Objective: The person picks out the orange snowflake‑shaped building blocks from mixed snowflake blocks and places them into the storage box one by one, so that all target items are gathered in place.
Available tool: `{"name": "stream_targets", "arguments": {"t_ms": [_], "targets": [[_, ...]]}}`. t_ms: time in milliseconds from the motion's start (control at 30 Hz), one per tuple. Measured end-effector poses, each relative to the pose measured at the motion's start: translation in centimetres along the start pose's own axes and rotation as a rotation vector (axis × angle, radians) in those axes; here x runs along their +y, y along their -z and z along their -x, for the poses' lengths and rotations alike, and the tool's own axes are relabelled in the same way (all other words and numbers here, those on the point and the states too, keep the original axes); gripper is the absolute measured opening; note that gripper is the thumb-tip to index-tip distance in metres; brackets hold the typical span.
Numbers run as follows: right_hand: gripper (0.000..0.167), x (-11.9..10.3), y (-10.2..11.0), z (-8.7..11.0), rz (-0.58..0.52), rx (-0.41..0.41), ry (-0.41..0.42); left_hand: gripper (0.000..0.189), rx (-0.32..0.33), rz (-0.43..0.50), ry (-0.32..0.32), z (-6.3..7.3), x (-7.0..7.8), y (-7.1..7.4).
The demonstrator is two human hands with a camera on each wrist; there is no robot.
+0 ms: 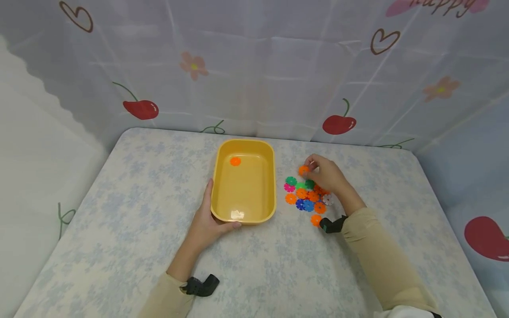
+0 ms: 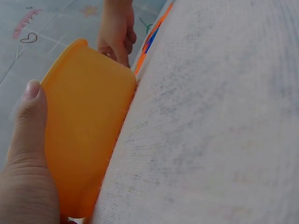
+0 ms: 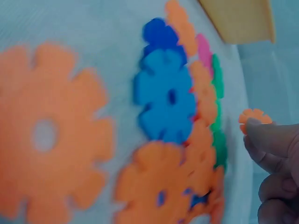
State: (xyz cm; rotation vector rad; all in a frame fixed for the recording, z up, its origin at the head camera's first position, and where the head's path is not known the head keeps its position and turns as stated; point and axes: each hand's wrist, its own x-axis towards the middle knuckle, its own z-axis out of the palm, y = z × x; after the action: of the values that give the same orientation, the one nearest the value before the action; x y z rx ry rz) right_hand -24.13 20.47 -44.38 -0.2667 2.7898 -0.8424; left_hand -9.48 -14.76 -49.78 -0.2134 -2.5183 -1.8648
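Observation:
A yellow plastic tray [image 1: 243, 207] stands on the table with one orange snowflake disc [image 1: 235, 161] inside, near its far left corner. My left hand [image 1: 205, 227] holds the tray at its near left corner, thumb along the front wall; the left wrist view shows the thumb [image 2: 30, 126] against the tray's side [image 2: 88, 121]. Between thumb and fingertips, my right hand [image 1: 327, 176] pinches an orange snowflake disc [image 3: 254, 116], raised just beyond the pile. Below it lies a pile of snowflake discs in orange, blue [image 3: 166, 95], green [image 1: 291, 181], pink [image 1: 289, 188] and white [image 1: 328, 200].
A single orange disc [image 1: 316, 220] lies nearest the front, beside the black camera on the right wrist [image 1: 333, 224]. The table [image 1: 262, 274] has a pale blue mottled cover. Behind it hangs a printed curtain [image 1: 254, 79] with cherries, flowers and hearts.

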Motion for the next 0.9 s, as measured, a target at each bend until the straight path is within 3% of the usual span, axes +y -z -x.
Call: {"name": "stream_targets", "arguments": {"t_ms": [167, 433, 600, 900], "targets": [[0.022, -2.1, 0.5, -0.6, -0.092, 0.085, 0.087, 0.133, -0.001, -0.015, -0.009, -0.1, 0.0, 0.0], [0.022, -8.2, -0.3, -1.1, -0.243, 0.069, 0.209, 0.133, -0.003, -0.014, 0.002, 0.0, 0.1, 0.0], [0.023, -11.0, -2.3, -1.3, -0.188, 0.014, 0.249, 0.133, -0.011, -0.009, 0.013, 0.0, 0.3, 0.0], [0.022, -14.3, -6.2, -2.5, 0.063, -0.026, 0.316, 0.131, -0.011, -0.003, 0.026, 0.0, 0.2, 0.2]]}}
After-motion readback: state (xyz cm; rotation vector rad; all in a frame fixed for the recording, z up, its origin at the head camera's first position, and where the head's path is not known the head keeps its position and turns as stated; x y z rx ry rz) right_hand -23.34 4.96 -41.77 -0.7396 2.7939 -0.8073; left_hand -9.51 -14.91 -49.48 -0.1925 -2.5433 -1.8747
